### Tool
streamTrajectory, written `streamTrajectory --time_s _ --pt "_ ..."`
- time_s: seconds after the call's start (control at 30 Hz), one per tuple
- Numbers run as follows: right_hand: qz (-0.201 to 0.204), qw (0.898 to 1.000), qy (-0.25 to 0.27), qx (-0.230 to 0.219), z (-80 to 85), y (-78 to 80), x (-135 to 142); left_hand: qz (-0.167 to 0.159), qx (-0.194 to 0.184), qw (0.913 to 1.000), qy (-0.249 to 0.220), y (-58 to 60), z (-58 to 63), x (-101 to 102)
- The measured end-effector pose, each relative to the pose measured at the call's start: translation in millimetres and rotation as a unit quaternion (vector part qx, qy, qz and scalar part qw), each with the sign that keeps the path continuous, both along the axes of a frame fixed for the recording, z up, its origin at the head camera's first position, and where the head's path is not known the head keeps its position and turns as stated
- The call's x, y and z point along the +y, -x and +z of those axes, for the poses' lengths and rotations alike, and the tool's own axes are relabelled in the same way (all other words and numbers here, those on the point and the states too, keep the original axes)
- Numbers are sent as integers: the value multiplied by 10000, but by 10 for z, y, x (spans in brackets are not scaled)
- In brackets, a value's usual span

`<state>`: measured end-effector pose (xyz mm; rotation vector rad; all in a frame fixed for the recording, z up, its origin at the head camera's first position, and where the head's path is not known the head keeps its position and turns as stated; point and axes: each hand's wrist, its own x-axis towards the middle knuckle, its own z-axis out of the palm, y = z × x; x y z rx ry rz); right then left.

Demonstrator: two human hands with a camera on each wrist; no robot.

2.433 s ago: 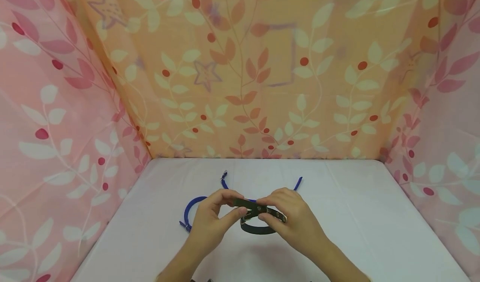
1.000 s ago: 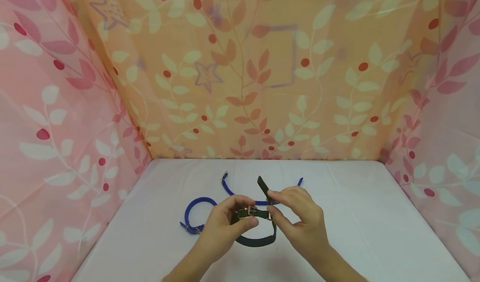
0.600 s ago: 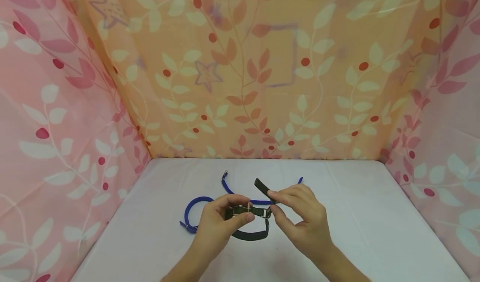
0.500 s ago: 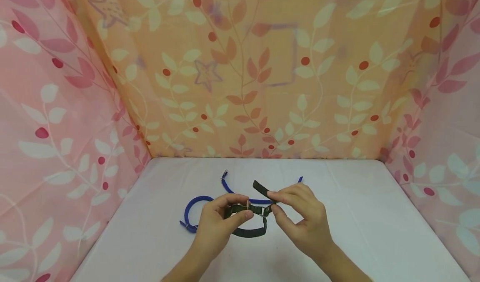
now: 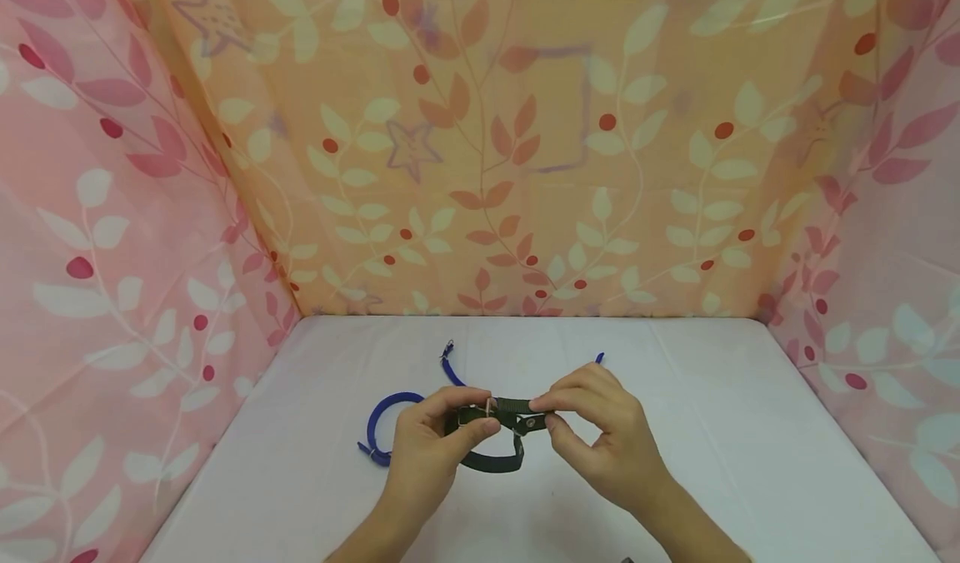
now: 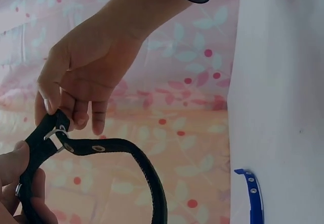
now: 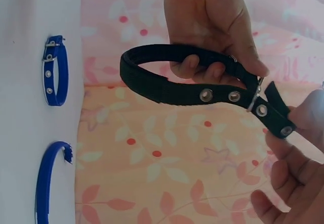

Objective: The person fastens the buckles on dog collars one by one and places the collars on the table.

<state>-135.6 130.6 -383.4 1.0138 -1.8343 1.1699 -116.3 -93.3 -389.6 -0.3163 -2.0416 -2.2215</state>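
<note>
A dark green-black collar (image 5: 491,464) with metal eyelets and a buckle is held in the air between both hands, bent into a loop. The left hand (image 5: 427,438) grips it by the buckle section, thumb in front and fingers behind. Between thumb and forefinger, the right hand (image 5: 607,430) pinches the strap's tail, which is folded back on itself. In the right wrist view the eyeleted strap (image 7: 206,94) passes through a metal loop (image 7: 255,98) just left of the right fingers. The buckle is partly covered by the left hand.
On the white table (image 5: 712,430) a blue collar (image 5: 372,421) lies fastened in a ring, left of the hands. Behind them another blue collar (image 5: 448,367) lies open in a curve, its middle hidden. Leaf-patterned cloth (image 5: 480,171) encloses the table's back and sides.
The strap's tail stood up above the right hand; now it is folded down toward the left hand and pinched. The collar's loop has shifted slightly left, with the left hand keeping its grip.
</note>
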Motion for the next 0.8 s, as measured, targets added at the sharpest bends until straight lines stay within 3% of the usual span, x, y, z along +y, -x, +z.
streamTrajectory --time_s 0.17,0.47,0.67,0.8 --pt "11 9991 -397 -174 6 -6 27 -58 -5 10000 -23 2 -21 9" --pt "241 9949 -970 -125 3 -2 36 -471 -195 9986 164 -9 -14 1" --pt "194 9903 -1352 -243 -27 -11 17 -794 66 9963 324 20 -14 -34" --pt "-27 9896 -1422 -238 -47 -7 -15 -723 138 9967 347 25 -7 -44"
